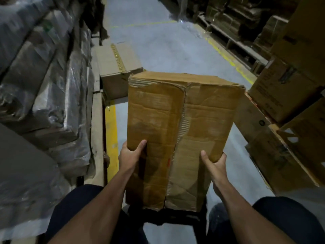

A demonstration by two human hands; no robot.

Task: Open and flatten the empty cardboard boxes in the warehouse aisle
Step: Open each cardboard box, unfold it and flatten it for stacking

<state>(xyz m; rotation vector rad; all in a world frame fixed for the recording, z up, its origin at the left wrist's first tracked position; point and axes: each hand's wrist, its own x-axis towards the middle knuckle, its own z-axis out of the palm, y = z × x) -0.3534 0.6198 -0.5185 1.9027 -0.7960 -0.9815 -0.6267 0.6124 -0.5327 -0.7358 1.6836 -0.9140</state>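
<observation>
A worn brown cardboard box (175, 124) fills the middle of the head view, its closed flaps facing me with a torn seam running down the centre. My left hand (131, 155) grips its left edge, thumb lying on the top face. On the right edge, my right hand (213, 162) holds the box the same way, thumb on top and fingers hidden behind. My knees show below, either side of the box.
A second closed cardboard box (119, 67) sits on the grey floor beyond, by the left pallet edge. Plastic-wrapped goods (44, 85) are stacked at left. Stacked cartons (284, 95) crowd the right. A yellow floor line (111, 131) runs along the left.
</observation>
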